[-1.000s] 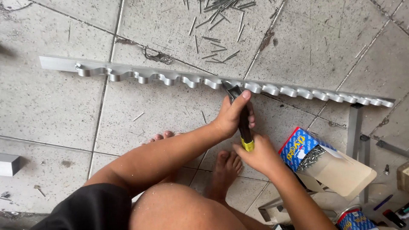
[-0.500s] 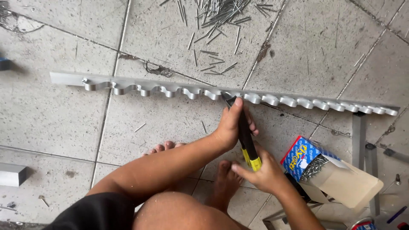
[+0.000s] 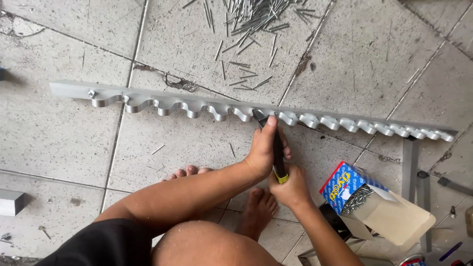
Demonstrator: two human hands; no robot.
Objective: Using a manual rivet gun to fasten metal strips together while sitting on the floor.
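the person squats barefoot on the tiled floor [image 3: 59, 143], both hands closed around one screwdriver [image 3: 277, 152]. the left hand [image 3: 263, 148] wraps the dark shaft near the tip, thumb on top, and the right hand [image 3: 291, 188] clamps the yellow-and-black handle just behind it; the two hands touch, stacked along the tool. the screwdriver's long axis runs nearly straight away from the person, tip pointing at the metal rail [image 3: 236, 106] and meeting it near its middle, where a wavy strip [image 3: 197, 106] is fixed along the near edge. the rail lies flat across the floor, its long axis going from the left edge down slightly toward the right edge.

the rail looks like stiff, light aluminium, probably smooth and apt to slide on tile, with edges that may be sharp; the plain flat band along its far side seems the safest place to hold it. the screwdriver is rigid, and its ribbed handle gives the grip.

a heap of nails [image 3: 261, 17] lies at the far edge, and an open box of screws [image 3: 374, 202] sits by the right hand.
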